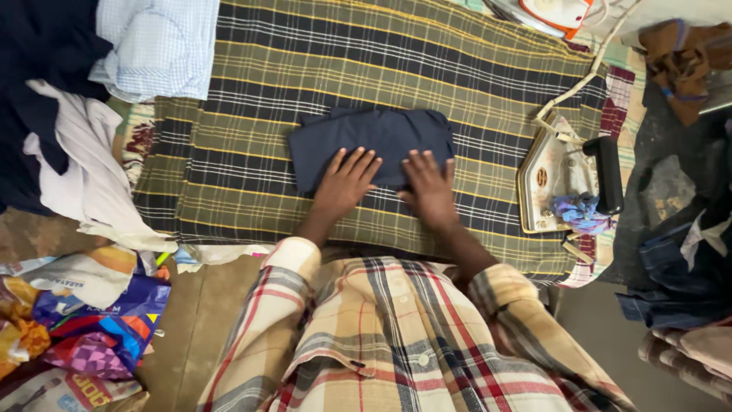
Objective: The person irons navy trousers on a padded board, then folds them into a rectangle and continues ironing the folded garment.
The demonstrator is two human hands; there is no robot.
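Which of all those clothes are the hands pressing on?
The folded navy garment on the plaid cloth. Both the left hand and right hand lie flat on it; the light blue checked shirt and white garment lie untouched aside.

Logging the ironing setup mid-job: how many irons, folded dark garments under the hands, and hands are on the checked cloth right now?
Irons: 2, a metal iron at right and a white and orange iron at the top edge
Folded dark garment: 1
Hands: 2, left hand and right hand, flat on the garment
Total: 5
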